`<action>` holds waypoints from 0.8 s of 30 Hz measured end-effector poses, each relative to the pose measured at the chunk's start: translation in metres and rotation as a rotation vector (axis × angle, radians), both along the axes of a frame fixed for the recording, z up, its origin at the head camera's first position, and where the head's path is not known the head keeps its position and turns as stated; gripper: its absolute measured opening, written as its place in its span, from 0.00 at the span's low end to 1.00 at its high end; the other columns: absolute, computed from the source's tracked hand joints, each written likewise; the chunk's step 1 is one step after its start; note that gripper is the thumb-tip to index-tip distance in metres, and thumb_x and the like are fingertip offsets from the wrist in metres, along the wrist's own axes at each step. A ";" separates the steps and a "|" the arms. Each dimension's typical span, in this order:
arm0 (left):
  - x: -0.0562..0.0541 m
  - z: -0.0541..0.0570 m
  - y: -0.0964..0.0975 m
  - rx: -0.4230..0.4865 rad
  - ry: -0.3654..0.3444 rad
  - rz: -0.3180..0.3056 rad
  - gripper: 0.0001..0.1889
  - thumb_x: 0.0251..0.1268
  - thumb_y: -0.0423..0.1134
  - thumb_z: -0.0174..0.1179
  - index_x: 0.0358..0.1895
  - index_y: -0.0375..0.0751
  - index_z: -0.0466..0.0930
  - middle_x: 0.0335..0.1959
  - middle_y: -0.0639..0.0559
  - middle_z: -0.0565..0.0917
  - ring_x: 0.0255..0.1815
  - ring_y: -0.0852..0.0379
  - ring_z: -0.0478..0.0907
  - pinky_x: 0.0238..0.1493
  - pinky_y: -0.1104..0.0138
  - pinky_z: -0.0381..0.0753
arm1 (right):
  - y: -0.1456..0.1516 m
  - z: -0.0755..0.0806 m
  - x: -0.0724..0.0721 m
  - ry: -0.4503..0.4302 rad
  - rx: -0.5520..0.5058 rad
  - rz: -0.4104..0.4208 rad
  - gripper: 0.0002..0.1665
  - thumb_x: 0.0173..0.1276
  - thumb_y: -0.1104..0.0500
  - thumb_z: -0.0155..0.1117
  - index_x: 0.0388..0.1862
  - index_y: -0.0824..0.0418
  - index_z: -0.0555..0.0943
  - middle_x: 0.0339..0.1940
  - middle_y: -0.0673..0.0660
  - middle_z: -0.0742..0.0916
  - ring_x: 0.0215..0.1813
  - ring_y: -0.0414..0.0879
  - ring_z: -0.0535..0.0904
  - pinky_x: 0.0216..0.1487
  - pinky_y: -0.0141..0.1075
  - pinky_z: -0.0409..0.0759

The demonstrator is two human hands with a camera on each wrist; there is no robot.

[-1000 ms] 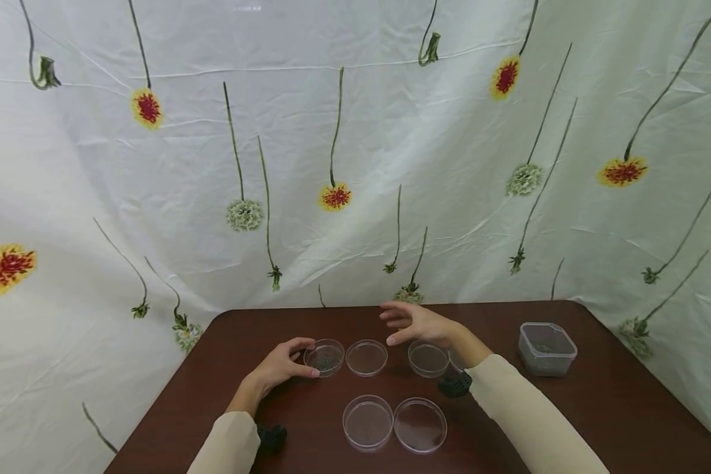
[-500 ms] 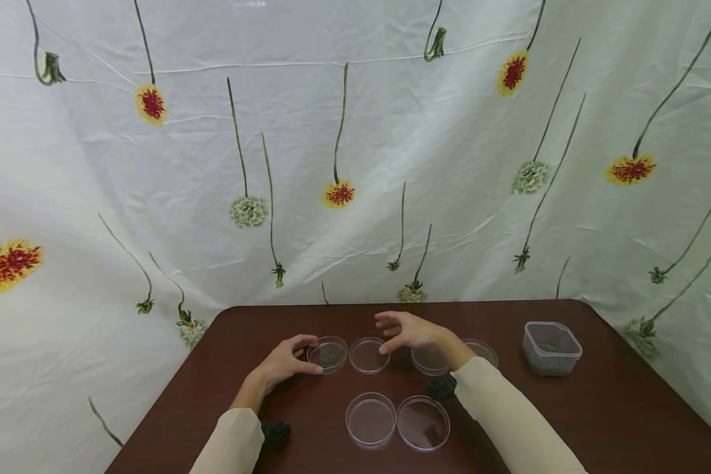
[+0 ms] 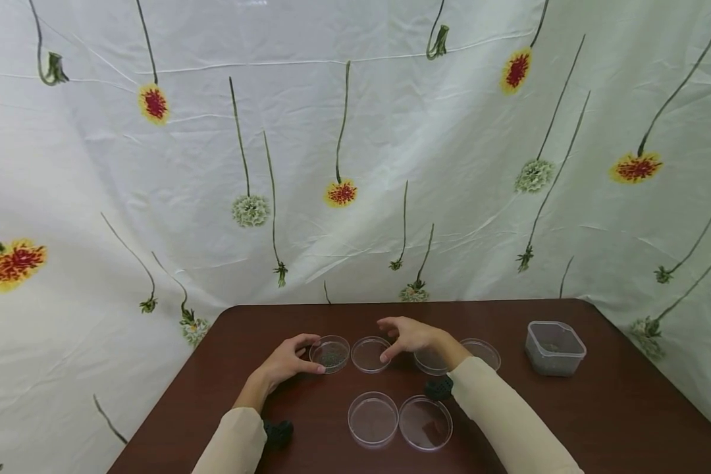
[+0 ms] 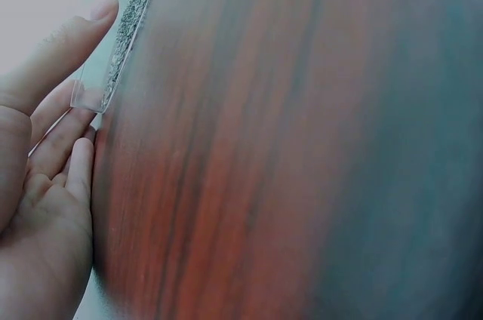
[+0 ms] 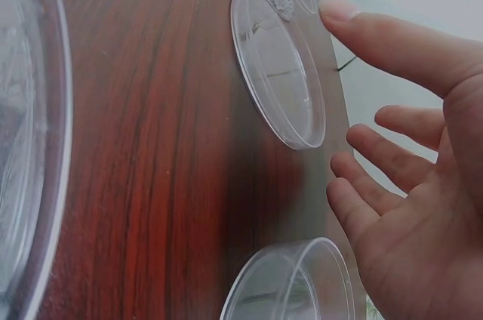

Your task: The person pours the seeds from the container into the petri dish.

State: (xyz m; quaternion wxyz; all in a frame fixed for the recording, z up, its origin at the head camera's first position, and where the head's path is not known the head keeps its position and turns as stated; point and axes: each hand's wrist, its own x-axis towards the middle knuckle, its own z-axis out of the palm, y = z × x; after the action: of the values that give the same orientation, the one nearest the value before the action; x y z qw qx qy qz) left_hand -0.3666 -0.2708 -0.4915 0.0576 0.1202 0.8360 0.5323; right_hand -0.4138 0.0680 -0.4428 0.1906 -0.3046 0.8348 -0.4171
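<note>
My left hand (image 3: 287, 362) holds a clear petri dish (image 3: 333, 355) by its side, thumb and fingers spread around the rim; small dark grains lie in it, seen edge-on in the left wrist view as a layer of grains (image 4: 127, 37). Just right of it stands a second petri dish (image 3: 364, 355), with no grains visible inside. Over that dish's right edge hovers my right hand (image 3: 413, 334), fingers loosely bent and thumb apart. In the right wrist view a gap shows between the thumb (image 5: 392, 48) and the second dish.
Two petri dish halves (image 3: 373, 419) (image 3: 425, 424) lie nearer the front, side by side. Beneath my right forearm are another dish (image 3: 429, 361) and a round lid-like piece (image 3: 482, 352). A clear plastic tub (image 3: 555, 349) stands on the right of the brown table (image 3: 628, 421). Floral cloth (image 3: 355, 250) hangs behind.
My right hand has moved left and lower, from above the dish on the right to the second dish's edge. The left hand keeps its hold on the grain-filled dish.
</note>
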 end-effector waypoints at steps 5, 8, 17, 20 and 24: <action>0.001 -0.001 0.001 -0.012 0.005 0.002 0.39 0.55 0.38 0.81 0.70 0.32 0.73 0.71 0.35 0.72 0.76 0.30 0.61 0.70 0.45 0.68 | -0.004 -0.002 0.001 0.013 0.039 0.023 0.54 0.59 0.63 0.80 0.78 0.75 0.61 0.74 0.71 0.71 0.73 0.67 0.68 0.70 0.56 0.69; 0.001 -0.001 0.001 -0.025 0.012 -0.001 0.40 0.55 0.39 0.81 0.70 0.32 0.73 0.70 0.35 0.73 0.75 0.30 0.62 0.69 0.46 0.69 | -0.005 -0.003 0.000 0.005 0.057 0.042 0.55 0.59 0.63 0.80 0.78 0.76 0.60 0.75 0.72 0.70 0.73 0.66 0.68 0.71 0.55 0.68; 0.002 0.001 0.003 -0.005 0.004 0.002 0.39 0.56 0.36 0.80 0.70 0.32 0.72 0.71 0.35 0.72 0.76 0.30 0.61 0.70 0.44 0.67 | -0.011 -0.005 -0.002 0.038 0.142 0.072 0.57 0.56 0.64 0.83 0.77 0.78 0.60 0.74 0.72 0.71 0.72 0.64 0.70 0.71 0.51 0.70; 0.003 0.002 0.003 -0.008 0.007 -0.003 0.38 0.56 0.35 0.80 0.70 0.32 0.72 0.71 0.34 0.72 0.76 0.29 0.60 0.70 0.44 0.66 | -0.015 -0.006 -0.004 0.095 0.206 0.075 0.57 0.54 0.62 0.84 0.76 0.78 0.62 0.73 0.71 0.72 0.71 0.63 0.71 0.70 0.49 0.71; 0.003 0.001 0.002 -0.013 0.001 0.000 0.39 0.56 0.36 0.80 0.70 0.33 0.73 0.72 0.34 0.71 0.76 0.29 0.60 0.70 0.44 0.67 | -0.022 -0.008 -0.007 0.162 0.276 0.077 0.58 0.53 0.58 0.86 0.75 0.77 0.64 0.73 0.71 0.71 0.73 0.63 0.68 0.71 0.49 0.70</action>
State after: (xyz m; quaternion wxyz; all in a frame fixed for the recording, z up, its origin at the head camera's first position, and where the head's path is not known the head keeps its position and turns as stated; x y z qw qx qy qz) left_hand -0.3640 -0.2692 -0.4900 0.0580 0.1203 0.8395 0.5266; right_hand -0.4205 0.0462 -0.4510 0.1785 -0.3401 0.8845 -0.2650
